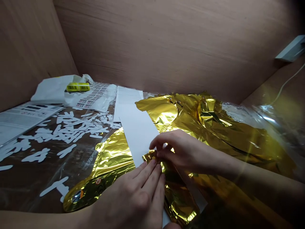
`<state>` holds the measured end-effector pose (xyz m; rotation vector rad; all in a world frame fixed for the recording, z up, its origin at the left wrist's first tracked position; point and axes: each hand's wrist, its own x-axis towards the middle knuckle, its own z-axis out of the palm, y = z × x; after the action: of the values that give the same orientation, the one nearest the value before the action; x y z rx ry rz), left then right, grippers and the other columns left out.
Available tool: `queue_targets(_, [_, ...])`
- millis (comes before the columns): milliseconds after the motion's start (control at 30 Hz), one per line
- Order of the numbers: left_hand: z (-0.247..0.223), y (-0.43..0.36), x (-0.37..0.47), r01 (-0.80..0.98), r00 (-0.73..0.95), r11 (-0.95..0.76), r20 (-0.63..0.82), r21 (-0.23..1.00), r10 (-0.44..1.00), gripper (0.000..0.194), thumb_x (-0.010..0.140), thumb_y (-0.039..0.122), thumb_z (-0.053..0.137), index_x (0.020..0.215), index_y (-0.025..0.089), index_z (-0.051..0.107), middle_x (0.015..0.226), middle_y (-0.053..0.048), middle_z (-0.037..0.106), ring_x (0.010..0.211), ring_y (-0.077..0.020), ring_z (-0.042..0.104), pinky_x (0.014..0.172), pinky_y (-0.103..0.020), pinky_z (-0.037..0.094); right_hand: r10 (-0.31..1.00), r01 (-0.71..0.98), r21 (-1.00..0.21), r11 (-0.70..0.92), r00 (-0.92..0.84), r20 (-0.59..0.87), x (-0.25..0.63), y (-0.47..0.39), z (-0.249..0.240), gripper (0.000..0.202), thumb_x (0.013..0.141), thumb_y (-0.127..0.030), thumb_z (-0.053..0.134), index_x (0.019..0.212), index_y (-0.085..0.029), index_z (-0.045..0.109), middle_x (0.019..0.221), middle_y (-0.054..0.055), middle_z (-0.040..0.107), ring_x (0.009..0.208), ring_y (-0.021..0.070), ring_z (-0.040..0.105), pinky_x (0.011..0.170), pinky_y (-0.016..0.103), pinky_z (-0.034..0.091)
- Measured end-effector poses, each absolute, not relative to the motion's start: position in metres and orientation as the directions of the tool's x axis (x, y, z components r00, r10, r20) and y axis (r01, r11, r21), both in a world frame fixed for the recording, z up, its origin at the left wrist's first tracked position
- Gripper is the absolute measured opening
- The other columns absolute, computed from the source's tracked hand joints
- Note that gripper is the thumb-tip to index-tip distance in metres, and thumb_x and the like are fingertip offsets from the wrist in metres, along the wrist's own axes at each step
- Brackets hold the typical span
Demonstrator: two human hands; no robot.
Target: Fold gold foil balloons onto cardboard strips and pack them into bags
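A flat, uninflated gold foil balloon (111, 156) lies across a long white card strip (138, 133), with part of it folded over the strip. Its tab, at the lower left, carries small printed marks. My left hand (143, 194) rests on the folded foil, fingers stretched out and lying flat. Just beyond those fingertips, my right hand (176, 149) pinches the folded foil edge between thumb and fingers. More of the white strip shows under the foil near my right forearm.
A heap of gold foil balloons (190, 114) spreads at the right. Many small white paper strips (64, 127) lie scattered at the left. Behind them are a sticker sheet (95, 95), a yellow label roll (77, 86) and white sheets (128, 92). Wooden panels (152, 44) enclose the surface.
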<state>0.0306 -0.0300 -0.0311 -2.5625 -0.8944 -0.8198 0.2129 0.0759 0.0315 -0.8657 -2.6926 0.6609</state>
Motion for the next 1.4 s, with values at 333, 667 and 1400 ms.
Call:
queue_targets(333, [-0.033, -0.032, 0.034, 0.638, 0.588, -0.760, 0.716, -0.124, 0.376, 0.045, 0.094, 0.043, 0.057, 0.107, 0.004, 0.076, 0.116, -0.021, 0.075, 0.113, -0.0281, 0.071, 0.104, -0.033, 0.054, 0.635, 0.651, -0.426, 0.628, -0.745, -0.201, 0.194, 0.079, 0.057, 0.032, 0.074, -0.019, 0.079, 0.107, -0.017, 0.079, 0.091, 0.005, 0.078, 0.071, 0.0147, 0.064, 0.058, 0.023, 0.045])
queue_targets(667, [-0.021, -0.043, 0.033, 0.672, 0.588, -0.732, 0.680, -0.111, 0.437, 0.047, 0.095, 0.043, 0.054, 0.108, 0.003, 0.077, 0.115, -0.022, 0.075, 0.107, -0.0318, 0.074, 0.096, -0.039, 0.059, 0.694, 0.576, -0.540, 0.614, -0.719, 0.021, 0.203, 0.068, 0.031, 0.016, 0.092, -0.024, 0.067, 0.086, -0.016, 0.080, 0.073, 0.003, 0.074, 0.062, 0.0111, 0.057, 0.060, 0.023, 0.042])
queue_targets(1400, [-0.038, -0.056, 0.036, 0.640, 0.707, -0.724, 0.567, -0.258, 0.423, 0.034, 0.087, 0.005, 0.055, 0.113, 0.009, 0.075, 0.111, -0.016, 0.077, 0.104, -0.0279, 0.074, 0.099, -0.038, 0.057, 0.338, 0.352, 0.004, 0.936, -0.901, 0.273, 0.213, 0.039, 0.004, 0.026, 0.106, -0.026, 0.045, 0.087, -0.018, 0.061, 0.077, 0.002, 0.060, 0.062, 0.0126, 0.044, 0.057, 0.029, 0.031])
